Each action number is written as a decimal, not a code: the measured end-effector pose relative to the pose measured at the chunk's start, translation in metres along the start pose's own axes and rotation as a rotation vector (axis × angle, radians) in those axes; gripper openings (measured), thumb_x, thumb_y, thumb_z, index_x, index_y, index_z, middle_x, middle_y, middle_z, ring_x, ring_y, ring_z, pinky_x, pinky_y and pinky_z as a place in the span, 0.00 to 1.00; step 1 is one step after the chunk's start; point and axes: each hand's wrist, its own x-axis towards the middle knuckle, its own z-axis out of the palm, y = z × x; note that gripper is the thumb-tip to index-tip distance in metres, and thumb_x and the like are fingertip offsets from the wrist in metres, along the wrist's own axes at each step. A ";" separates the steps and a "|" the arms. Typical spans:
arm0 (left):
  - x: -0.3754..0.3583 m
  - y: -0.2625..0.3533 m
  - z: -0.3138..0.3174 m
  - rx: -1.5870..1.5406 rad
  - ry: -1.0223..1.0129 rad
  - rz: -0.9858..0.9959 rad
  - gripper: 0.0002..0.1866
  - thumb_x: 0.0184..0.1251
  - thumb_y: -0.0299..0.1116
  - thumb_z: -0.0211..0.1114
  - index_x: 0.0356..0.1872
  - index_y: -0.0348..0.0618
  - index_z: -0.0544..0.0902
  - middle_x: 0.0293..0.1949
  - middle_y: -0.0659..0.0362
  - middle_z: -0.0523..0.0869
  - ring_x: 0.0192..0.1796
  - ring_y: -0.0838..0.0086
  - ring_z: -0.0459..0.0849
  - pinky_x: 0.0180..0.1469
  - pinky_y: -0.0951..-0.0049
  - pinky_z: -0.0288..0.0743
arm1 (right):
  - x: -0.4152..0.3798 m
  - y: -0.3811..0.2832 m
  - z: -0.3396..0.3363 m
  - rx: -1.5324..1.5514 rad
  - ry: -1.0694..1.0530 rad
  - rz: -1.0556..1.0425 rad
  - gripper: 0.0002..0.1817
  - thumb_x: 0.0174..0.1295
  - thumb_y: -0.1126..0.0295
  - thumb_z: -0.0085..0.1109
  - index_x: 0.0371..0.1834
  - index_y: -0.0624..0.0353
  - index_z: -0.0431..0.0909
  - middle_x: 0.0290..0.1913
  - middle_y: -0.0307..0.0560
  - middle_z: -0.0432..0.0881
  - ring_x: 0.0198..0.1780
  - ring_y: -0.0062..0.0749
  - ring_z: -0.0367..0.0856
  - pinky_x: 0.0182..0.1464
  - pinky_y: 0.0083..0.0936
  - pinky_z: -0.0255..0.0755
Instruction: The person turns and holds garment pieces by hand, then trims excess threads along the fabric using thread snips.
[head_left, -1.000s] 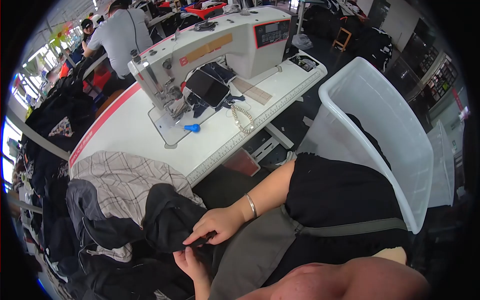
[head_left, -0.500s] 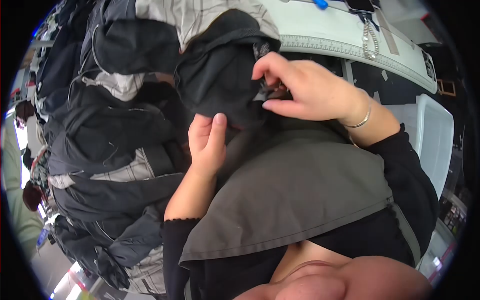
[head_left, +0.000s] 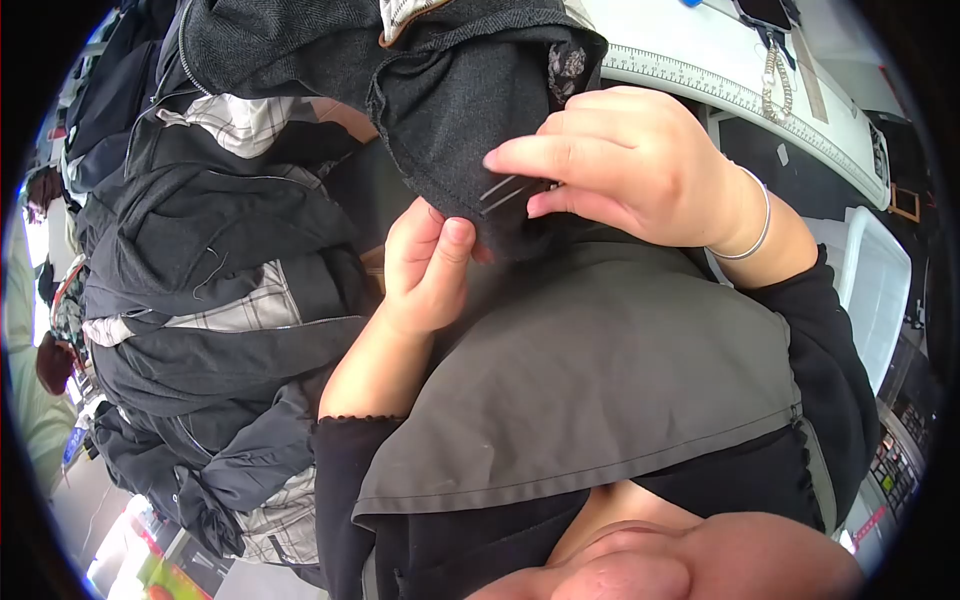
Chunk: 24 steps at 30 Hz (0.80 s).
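Note:
Between the thumb and fingers of my left hand [head_left: 428, 265] the lower edge of a dark grey garment [head_left: 450, 130] is pinched. My right hand [head_left: 625, 165] is closed on a pair of thread snips [head_left: 505, 190], largely hidden in the palm. Their two thin metal blades point left, slightly apart, over the cloth close to my left fingertips. A dark patterned lace-like patch [head_left: 568, 65] shows on the garment above my right hand.
Heaped dark jackets with zips and checked lining [head_left: 235, 300] fill the left side. At the upper right lies a ruler [head_left: 680, 75] along a white table edge, with a beaded chain [head_left: 775, 85] and a phone [head_left: 765, 12]. A white plastic bin [head_left: 880, 285] stands far right.
The view has shifted a little. My right hand has turned, and the snips' blades now show over the cloth. My left hand keeps its pinch on the garment's edge.

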 end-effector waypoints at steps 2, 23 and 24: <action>0.000 0.001 -0.001 0.022 -0.005 -0.018 0.17 0.74 0.38 0.46 0.49 0.34 0.74 0.37 0.60 0.81 0.33 0.85 0.73 0.34 0.85 0.67 | 0.000 0.000 0.003 -0.032 0.067 -0.015 0.18 0.43 0.71 0.69 0.41 0.57 0.79 0.27 0.41 0.76 0.26 0.34 0.75 0.28 0.26 0.69; 0.004 0.002 -0.002 -0.022 -0.045 -0.063 0.19 0.69 0.35 0.43 0.50 0.30 0.74 0.34 0.62 0.80 0.31 0.86 0.71 0.32 0.87 0.63 | 0.008 0.002 0.003 -0.101 0.025 -0.044 0.17 0.44 0.71 0.68 0.41 0.58 0.80 0.29 0.42 0.77 0.26 0.34 0.75 0.27 0.27 0.68; 0.005 0.003 -0.004 -0.039 -0.091 -0.092 0.19 0.69 0.35 0.43 0.50 0.30 0.74 0.34 0.62 0.80 0.30 0.86 0.71 0.32 0.87 0.63 | 0.007 0.002 0.003 -0.101 0.025 -0.043 0.17 0.44 0.72 0.68 0.41 0.58 0.80 0.29 0.42 0.77 0.26 0.34 0.75 0.27 0.27 0.68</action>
